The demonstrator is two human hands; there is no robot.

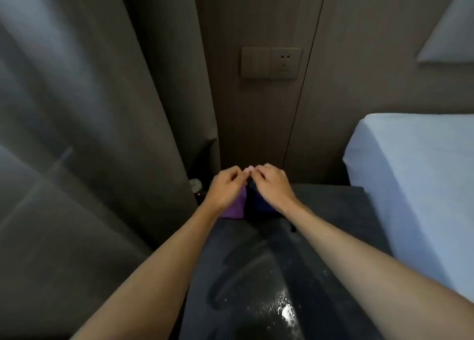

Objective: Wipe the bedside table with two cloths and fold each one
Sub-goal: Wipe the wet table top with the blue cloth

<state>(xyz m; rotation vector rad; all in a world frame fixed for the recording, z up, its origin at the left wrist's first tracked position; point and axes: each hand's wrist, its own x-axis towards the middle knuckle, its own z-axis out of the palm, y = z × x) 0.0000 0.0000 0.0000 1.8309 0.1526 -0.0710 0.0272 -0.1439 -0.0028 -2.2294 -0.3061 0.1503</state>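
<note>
while left hand (227, 188) and right hand (273, 185) are meeting over folded purple cloth (234, 208) and dark navy cloth (263, 207), step: seemingly folding.
grip: cannot tell.
next: likely squaring edges.

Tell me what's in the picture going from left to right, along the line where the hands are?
Grey curtain → small dark jar → purple cloth → dark blue cloth → bare top of the bedside table → white bed.
</note>
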